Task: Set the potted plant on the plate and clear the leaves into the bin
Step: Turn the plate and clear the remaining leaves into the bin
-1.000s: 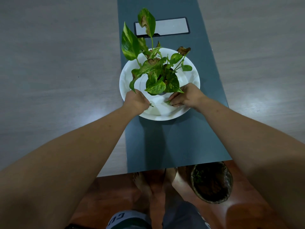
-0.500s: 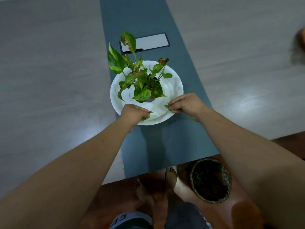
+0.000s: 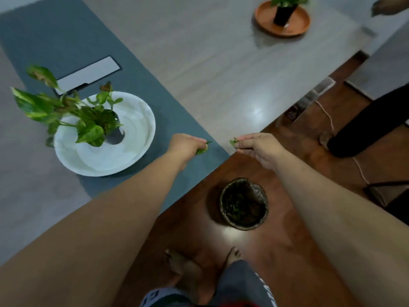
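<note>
The potted plant [image 3: 88,120] with green and yellow leaves stands on the white plate [image 3: 132,147], which rests on a dark grey runner at the left. My left hand [image 3: 186,147] is closed around small green leaves [image 3: 202,149] over the table's corner. To its right, my right hand [image 3: 256,145] pinches another green leaf [image 3: 233,142] past the table edge. The round dark bin [image 3: 243,204] sits on the wooden floor below and between both hands, with leaf bits inside.
A second potted plant on an orange plate [image 3: 282,19] stands at the table's far right. A flat grey panel [image 3: 88,74] is set in the runner [image 3: 66,36] behind the white plate. My bare feet [image 3: 188,267] are on the floor; a black chair leg [image 3: 365,127] is at the right.
Both hands have left the plate and moved right toward the table corner, each carrying leaves. The view has swung right, bringing the bin and the second plant into sight.
</note>
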Available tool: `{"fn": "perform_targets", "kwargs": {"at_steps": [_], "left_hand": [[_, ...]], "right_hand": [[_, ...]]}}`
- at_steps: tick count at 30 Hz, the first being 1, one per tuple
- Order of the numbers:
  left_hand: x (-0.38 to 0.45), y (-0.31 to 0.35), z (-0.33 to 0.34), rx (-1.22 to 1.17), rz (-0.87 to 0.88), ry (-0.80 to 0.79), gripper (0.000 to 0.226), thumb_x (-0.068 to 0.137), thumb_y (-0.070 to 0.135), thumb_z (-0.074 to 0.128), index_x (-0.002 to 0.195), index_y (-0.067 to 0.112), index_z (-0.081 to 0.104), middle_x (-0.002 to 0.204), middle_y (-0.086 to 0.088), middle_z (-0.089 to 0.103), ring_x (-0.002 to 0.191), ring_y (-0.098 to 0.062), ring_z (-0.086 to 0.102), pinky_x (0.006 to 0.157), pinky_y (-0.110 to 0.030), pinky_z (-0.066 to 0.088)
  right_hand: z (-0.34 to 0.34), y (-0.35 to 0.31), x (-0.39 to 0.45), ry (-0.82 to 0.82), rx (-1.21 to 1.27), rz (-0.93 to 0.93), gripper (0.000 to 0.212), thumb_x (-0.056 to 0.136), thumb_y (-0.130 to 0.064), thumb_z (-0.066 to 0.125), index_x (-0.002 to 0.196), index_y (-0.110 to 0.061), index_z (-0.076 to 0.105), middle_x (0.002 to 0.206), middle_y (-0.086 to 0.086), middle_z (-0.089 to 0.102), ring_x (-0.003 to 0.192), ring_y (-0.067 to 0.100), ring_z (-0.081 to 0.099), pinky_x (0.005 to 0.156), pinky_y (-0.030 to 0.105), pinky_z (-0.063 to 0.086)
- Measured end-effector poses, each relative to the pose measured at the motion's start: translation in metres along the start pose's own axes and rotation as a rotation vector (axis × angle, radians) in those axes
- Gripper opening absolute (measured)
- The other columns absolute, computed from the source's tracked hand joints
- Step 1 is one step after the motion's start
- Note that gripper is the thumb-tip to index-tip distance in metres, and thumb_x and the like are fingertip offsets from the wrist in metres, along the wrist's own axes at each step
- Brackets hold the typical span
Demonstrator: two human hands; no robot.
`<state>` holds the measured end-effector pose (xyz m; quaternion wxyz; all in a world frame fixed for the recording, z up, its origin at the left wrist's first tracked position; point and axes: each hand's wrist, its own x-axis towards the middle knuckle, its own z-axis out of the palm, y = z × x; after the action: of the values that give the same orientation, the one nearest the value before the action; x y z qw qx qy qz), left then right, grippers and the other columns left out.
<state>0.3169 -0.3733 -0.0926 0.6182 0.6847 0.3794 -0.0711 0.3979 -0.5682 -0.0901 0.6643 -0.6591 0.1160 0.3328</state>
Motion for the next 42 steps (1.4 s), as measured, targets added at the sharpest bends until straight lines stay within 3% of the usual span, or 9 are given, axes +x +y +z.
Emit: {"fn": "perform_targets", "kwargs": {"at_steps": [2,4,12,16,21,24,31,39,42], "left_hand": [[-0.009,0.006,0.039,0.036,-0.001,-0.055,0.019,0.073,0.001,0.076,0.093,0.002,0.076,0.067,-0.001,0.065,0.061,-0.008,0.060,0.044,-0.007,0.044],[-0.016,0.006,0.071,0.062,0.010,-0.077,0.018,0.072,-0.001,0.077,0.090,0.002,0.076,0.065,-0.001,0.063,0.058,-0.008,0.057,0.044,-0.010,0.044],[-0.014,-0.042,0.184,0.164,-0.007,-0.145,0.013,0.067,0.010,0.083,0.071,0.020,0.076,0.079,-0.005,0.075,0.080,-0.016,0.071,0.079,-0.025,0.057],[0.006,-0.087,0.226,0.248,-0.040,-0.179,0.013,0.068,0.006,0.081,0.072,0.018,0.076,0.083,-0.009,0.076,0.085,-0.022,0.073,0.084,-0.030,0.059],[0.053,-0.155,0.260,0.373,-0.133,-0.187,0.014,0.073,0.006,0.078,0.086,0.012,0.079,0.087,-0.006,0.074,0.082,-0.017,0.069,0.070,-0.021,0.050],[0.079,-0.200,0.275,0.439,-0.179,-0.178,0.016,0.075,0.006,0.076,0.089,0.011,0.080,0.090,-0.007,0.074,0.082,-0.016,0.066,0.074,-0.023,0.049],[0.139,-0.301,0.296,0.582,-0.243,-0.170,0.015,0.076,0.007,0.075,0.090,0.012,0.080,0.099,-0.007,0.076,0.098,-0.020,0.069,0.087,-0.028,0.056],[0.183,-0.350,0.316,0.582,-0.254,-0.237,0.015,0.087,0.016,0.065,0.098,0.016,0.076,0.100,-0.003,0.073,0.097,-0.023,0.067,0.085,-0.028,0.053],[0.191,-0.357,0.319,0.529,-0.253,-0.254,0.027,0.092,0.026,0.057,0.112,0.016,0.072,0.105,-0.001,0.070,0.100,-0.021,0.065,0.089,-0.030,0.052]], "right_hand": [[-0.040,0.008,-0.008,0.036,0.049,0.013,0.017,0.076,0.018,0.067,0.087,0.005,0.068,0.072,0.010,0.075,0.070,0.016,0.074,0.066,0.022,0.061],[-0.070,0.018,-0.012,0.064,0.088,0.031,0.017,0.077,0.019,0.066,0.084,0.004,0.068,0.068,0.009,0.075,0.068,0.016,0.074,0.065,0.022,0.060],[-0.171,0.089,-0.004,0.160,0.186,0.124,0.019,0.076,0.018,0.066,0.082,0.001,0.068,0.072,0.009,0.075,0.072,0.016,0.073,0.065,0.022,0.060],[-0.198,0.140,0.018,0.219,0.197,0.162,0.018,0.076,0.018,0.066,0.080,0.000,0.068,0.073,0.009,0.074,0.070,0.015,0.073,0.067,0.022,0.061],[-0.213,0.215,0.059,0.317,0.186,0.254,0.019,0.075,0.019,0.067,0.079,0.001,0.069,0.068,0.010,0.072,0.058,0.015,0.071,0.058,0.020,0.060],[-0.222,0.260,0.084,0.355,0.166,0.297,0.018,0.076,0.019,0.067,0.076,0.001,0.068,0.062,0.008,0.070,0.056,0.015,0.070,0.055,0.018,0.059],[-0.233,0.354,0.142,0.395,0.076,0.388,0.018,0.076,0.016,0.070,0.072,-0.001,0.068,0.078,0.017,0.065,0.066,0.023,0.065,0.059,0.019,0.060],[-0.231,0.414,0.198,0.418,-0.029,0.404,0.020,0.084,0.011,0.064,0.071,-0.004,0.067,0.084,0.010,0.067,0.094,0.028,0.069,0.085,0.035,0.060],[-0.229,0.425,0.205,0.414,-0.120,0.416,0.022,0.090,0.005,0.057,0.077,-0.008,0.069,0.088,0.006,0.069,0.094,0.025,0.069,0.089,0.040,0.059]]}}
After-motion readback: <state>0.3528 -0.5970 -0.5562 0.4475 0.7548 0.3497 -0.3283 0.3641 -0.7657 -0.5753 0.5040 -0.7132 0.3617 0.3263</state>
